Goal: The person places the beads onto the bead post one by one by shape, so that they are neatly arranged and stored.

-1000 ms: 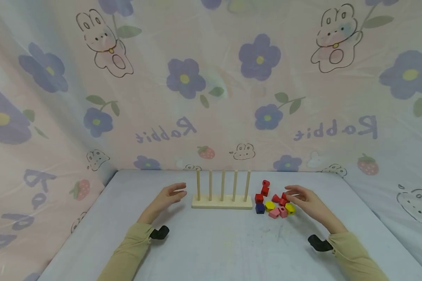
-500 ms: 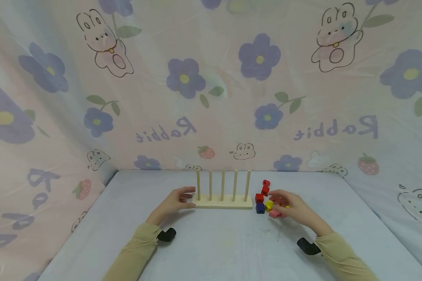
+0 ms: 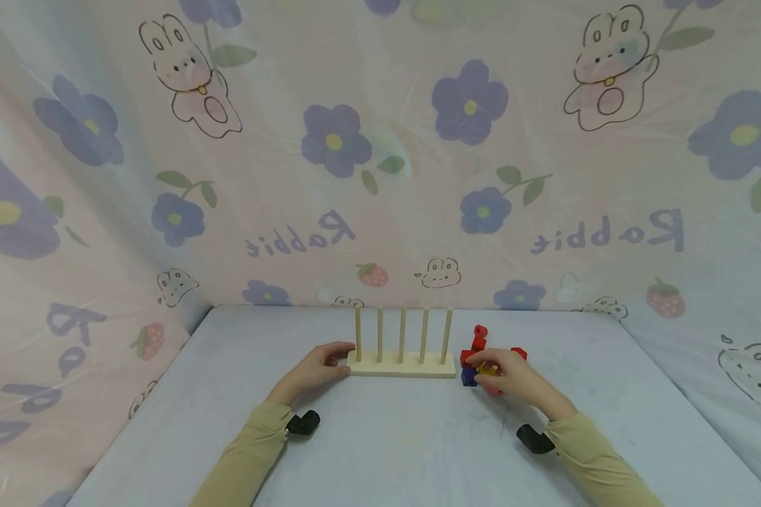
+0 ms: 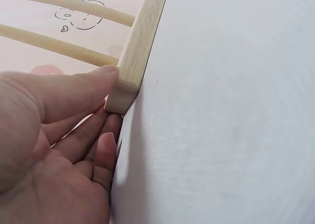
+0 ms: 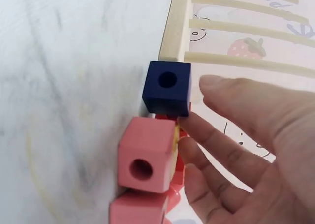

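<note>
A wooden stand (image 3: pixel 401 369) with several upright pegs stands on the table. At its left end is my left hand (image 3: pixel 315 367), gripping it; the left wrist view has the thumb (image 4: pixel 88 91) on the base's end corner and the other fingers behind it. My right hand (image 3: pixel 514 374) is over the pile of beads, thumb and fingers apart. A dark blue cube bead (image 5: pixel 160 98) with a hole lies right at its fingertips. Below that in the right wrist view are a pink bead (image 5: pixel 147 147) and another pink one. A yellow bead (image 3: pixel 485 368) is partly hidden by the fingers.
Red beads (image 3: pixel 480 331) lie in a short row behind the blue one, right of the stand. Another red bead (image 3: pixel 518 353) shows beyond my right hand. A patterned curtain (image 3: pixel 406 211) hangs behind and to the left of the white table (image 3: pixel 380 436).
My left hand has moved right to the stand's end and taken hold of it. My right hand has moved left across the beads toward the blue one.
</note>
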The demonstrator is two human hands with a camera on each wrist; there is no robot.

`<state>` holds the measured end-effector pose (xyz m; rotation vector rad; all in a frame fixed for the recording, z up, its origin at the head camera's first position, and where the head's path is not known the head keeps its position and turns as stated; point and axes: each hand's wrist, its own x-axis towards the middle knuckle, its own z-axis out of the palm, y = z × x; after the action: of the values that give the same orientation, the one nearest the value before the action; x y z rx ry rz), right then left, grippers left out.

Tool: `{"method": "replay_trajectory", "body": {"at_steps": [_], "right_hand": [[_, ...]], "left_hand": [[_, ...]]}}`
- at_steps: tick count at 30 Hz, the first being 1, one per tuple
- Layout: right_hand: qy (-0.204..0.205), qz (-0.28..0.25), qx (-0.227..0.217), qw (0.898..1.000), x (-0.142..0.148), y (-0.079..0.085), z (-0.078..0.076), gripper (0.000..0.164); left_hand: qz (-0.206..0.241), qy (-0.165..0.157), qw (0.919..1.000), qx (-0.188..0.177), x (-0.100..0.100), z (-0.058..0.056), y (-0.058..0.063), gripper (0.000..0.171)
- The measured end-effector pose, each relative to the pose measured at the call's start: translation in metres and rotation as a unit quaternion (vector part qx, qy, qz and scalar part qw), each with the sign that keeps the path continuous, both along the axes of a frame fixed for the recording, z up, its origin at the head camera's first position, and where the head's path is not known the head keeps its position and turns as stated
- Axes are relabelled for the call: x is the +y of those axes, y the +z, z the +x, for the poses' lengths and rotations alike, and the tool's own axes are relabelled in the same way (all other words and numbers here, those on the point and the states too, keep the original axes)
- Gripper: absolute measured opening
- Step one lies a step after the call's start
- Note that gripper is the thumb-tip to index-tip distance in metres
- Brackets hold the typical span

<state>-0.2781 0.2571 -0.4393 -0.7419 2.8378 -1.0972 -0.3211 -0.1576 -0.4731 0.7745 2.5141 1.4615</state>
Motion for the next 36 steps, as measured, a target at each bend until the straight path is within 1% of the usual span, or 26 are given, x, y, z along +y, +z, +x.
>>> {"method": "replay_trajectory", "body": {"at_steps": [1, 2, 6, 8, 14, 20, 26, 30, 36], "right_hand": [[-0.002, 0.002, 0.002, 1.000, -0.001, 0.000, -0.001, 0.030], [-0.007, 0.004, 0.003, 1.000, -0.001, -0.001, -0.002, 0.030], [-0.023, 0.017, 0.001, 1.000, -0.003, -0.005, -0.003, 0.026], [-0.027, 0.022, 0.003, 0.999, -0.004, -0.007, -0.002, 0.023], [-0.019, 0.022, 0.018, 0.999, -0.004, -0.008, -0.002, 0.021], [0.001, 0.013, 0.005, 1.000, -0.005, -0.007, 0.001, 0.022], [-0.006, 0.038, 0.022, 0.999, -0.007, -0.011, 0.001, 0.022], [-0.009, 0.039, 0.031, 0.999, -0.008, -0.012, 0.000, 0.025], [0.003, 0.038, 0.037, 0.999, -0.007, -0.011, -0.001, 0.029]], "left_hand": [[0.003, 0.000, 1.0000, -0.003, 0.001, 0.003, 0.004, 0.048], [0.007, 0.001, 1.0000, -0.006, 0.001, 0.002, 0.004, 0.048], [0.000, 0.009, 0.9999, -0.013, 0.000, 0.002, 0.002, 0.048], [-0.007, 0.010, 0.9999, -0.008, -0.001, -0.004, -0.007, 0.048], [-0.021, 0.017, 0.9996, 0.011, -0.002, -0.002, -0.008, 0.046], [-0.019, 0.013, 0.9997, 0.004, -0.001, 0.000, -0.005, 0.046], [-0.014, 0.014, 0.9998, 0.004, 0.001, 0.002, -0.003, 0.046], [-0.010, 0.017, 0.9998, 0.010, 0.002, 0.001, -0.004, 0.045], [-0.017, 0.017, 0.9997, 0.011, 0.001, -0.002, -0.006, 0.045]]}}
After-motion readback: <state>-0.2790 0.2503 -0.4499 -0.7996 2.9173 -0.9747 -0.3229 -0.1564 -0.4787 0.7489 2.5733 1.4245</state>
